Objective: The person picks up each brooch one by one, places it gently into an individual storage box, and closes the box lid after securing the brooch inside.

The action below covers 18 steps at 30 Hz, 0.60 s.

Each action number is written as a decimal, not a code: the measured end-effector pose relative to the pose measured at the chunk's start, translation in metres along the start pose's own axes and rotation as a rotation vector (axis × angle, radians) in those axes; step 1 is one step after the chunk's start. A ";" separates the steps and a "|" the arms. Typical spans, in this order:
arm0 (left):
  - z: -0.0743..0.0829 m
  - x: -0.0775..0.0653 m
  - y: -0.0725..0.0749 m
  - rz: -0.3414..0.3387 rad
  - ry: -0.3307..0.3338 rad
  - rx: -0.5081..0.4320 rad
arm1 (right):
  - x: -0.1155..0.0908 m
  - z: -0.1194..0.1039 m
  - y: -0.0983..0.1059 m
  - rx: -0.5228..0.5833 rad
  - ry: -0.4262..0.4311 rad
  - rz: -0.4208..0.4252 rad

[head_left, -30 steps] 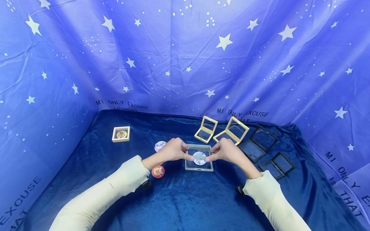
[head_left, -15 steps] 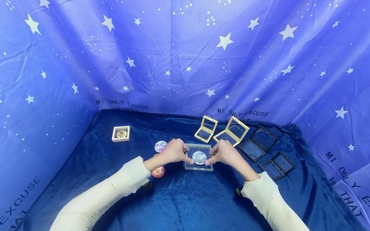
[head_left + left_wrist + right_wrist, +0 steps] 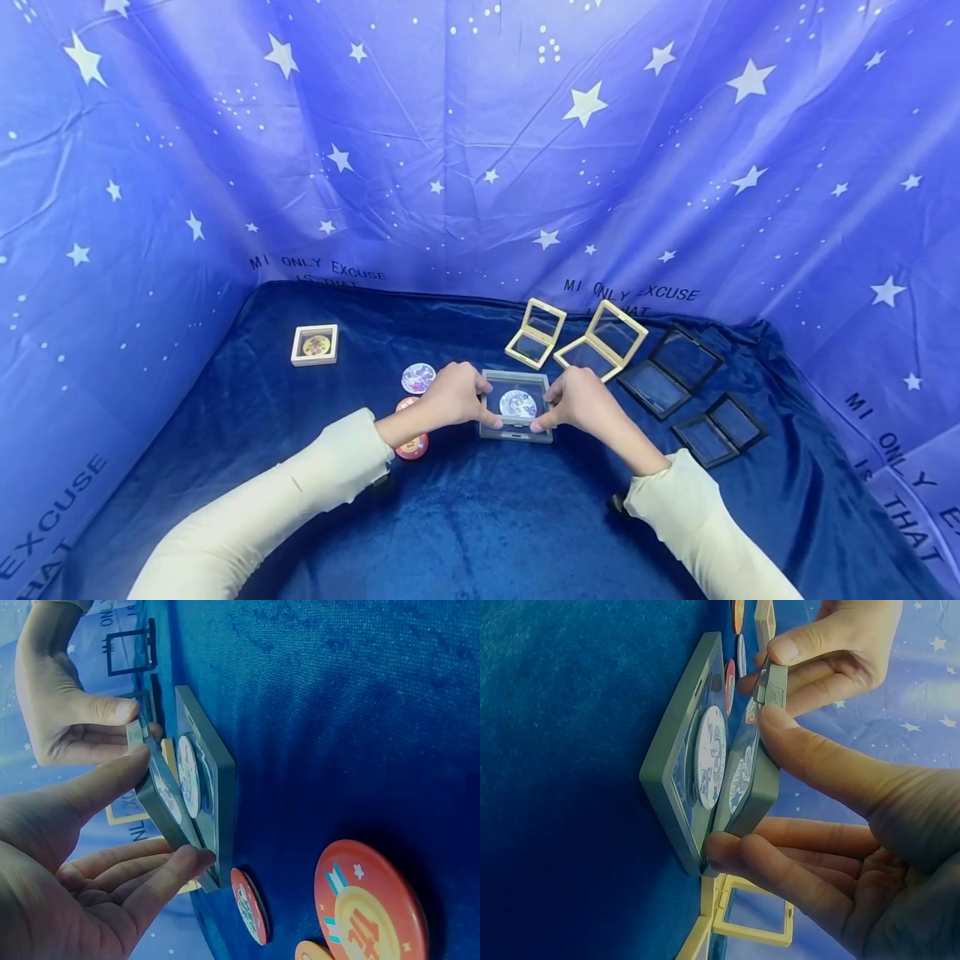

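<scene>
A grey hinged display case point(image 3: 516, 437) with clear film windows lies on the blue cloth, its lid point(image 3: 759, 791) tilted partway over the base. On the lower film sits a round badge point(image 3: 710, 757) with a blue and white print, mirrored faintly in the lid's film. My left hand point(image 3: 456, 397) holds the lid's left side, thumb on the front edge point(image 3: 136, 757) and fingers back near the hinge. My right hand point(image 3: 582, 406) grips the right side the same way. A narrow wedge of space shows between lid and base in both wrist views.
Left of the case lie a purple-white badge point(image 3: 417, 378), an orange badge point(image 3: 407, 404) and a red badge point(image 3: 367, 907). A small white case point(image 3: 315, 358) stands far left. Two cream cases point(image 3: 534, 361) point(image 3: 636, 333) and two black cases point(image 3: 660, 400) point(image 3: 712, 457) stand opened at right.
The lid's front edge has come down and toward me, closer to the base, with both hands moving along with it. The badge and the other cases stay in place.
</scene>
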<state>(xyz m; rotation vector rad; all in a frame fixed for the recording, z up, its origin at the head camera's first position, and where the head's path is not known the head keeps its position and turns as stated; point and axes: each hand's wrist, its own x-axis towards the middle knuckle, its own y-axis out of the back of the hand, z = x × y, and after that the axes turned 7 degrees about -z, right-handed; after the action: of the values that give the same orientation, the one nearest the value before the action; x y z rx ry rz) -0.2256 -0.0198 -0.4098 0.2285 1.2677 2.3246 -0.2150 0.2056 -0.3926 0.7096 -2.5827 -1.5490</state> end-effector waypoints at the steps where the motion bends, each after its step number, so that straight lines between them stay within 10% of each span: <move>1: 0.000 0.000 -0.001 -0.001 0.003 0.001 | 0.000 0.000 0.000 -0.001 -0.004 0.001; 18: 0.002 0.001 -0.002 0.008 0.012 0.025 | 0.001 0.001 -0.003 -0.021 -0.001 0.011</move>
<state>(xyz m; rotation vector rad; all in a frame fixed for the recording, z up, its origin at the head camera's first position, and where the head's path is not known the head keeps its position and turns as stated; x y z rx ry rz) -0.2250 -0.0165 -0.4108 0.2287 1.3048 2.3215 -0.2154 0.2046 -0.3953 0.6927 -2.5627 -1.5706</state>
